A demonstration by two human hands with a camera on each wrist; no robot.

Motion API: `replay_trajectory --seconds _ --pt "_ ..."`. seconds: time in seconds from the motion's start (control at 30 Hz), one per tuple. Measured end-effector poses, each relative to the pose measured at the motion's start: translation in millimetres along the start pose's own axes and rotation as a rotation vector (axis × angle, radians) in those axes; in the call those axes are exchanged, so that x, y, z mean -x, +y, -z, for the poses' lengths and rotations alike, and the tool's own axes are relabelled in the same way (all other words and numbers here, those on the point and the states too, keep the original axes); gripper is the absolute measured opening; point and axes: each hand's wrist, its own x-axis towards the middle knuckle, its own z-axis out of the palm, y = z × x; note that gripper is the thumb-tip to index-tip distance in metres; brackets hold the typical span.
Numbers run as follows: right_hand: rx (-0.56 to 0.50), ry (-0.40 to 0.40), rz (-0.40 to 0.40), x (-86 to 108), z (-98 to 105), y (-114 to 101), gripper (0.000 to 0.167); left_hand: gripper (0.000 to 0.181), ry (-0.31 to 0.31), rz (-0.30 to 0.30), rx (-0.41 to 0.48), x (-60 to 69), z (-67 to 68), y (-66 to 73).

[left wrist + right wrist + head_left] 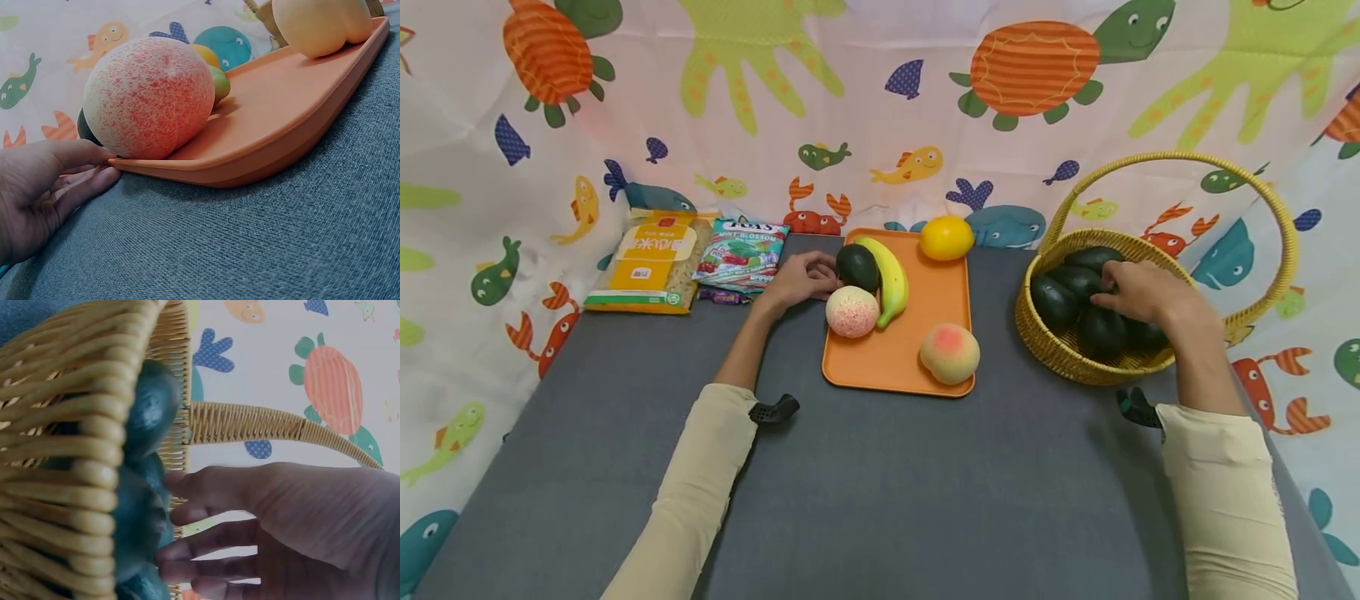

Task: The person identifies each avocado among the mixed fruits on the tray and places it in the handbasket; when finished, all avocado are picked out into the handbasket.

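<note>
At the left edge of an orange tray [925,292], my left hand [801,279] pinches the rim, thumb above and fingers below in the left wrist view. Beside it on the tray lie a dark green avocado [858,268], a speckled peach [150,97] and a banana [891,279]. A lemon [947,238] sits at the tray's far right corner, a second peach [950,353] at the near right. My right hand [1138,292] reaches into a wicker basket [1037,337] of several avocados [1101,332]. Its fingers are extended at the avocados, and none looks gripped.
Left of the tray lie a yellow food packet [651,262], a mint-coloured candy bag [741,257] and a small purple packet [722,296]. The basket's tall handle [1288,242] arches over its right side. A printed cloth [865,100] hangs behind the grey table [880,483].
</note>
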Motion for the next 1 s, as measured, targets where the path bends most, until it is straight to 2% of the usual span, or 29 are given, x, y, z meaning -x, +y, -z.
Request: replay_trajectory --seconds 0.17,0.37,0.67,1.0 --pt "-0.009 -0.049 0.032 -2.0 3 -3 0.037 0.049 -0.023 0.021 0.002 -1.3 1.8 -0.3" --pt "-0.020 -0.100 0.032 -1.6 4 -6 0.045 0.049 -0.014 0.002 0.018 2.0 -0.2 -2.3" --pt "-0.004 -0.038 0.065 0.7 12 -21 0.045 0.045 0.002 -0.032 0.010 -0.3 -1.9 -4.0" --pt "-0.020 -0.015 0.064 7.4 26 -36 0.044 0.045 -0.002 -0.014 0.029 -0.4 -0.8 -1.3"
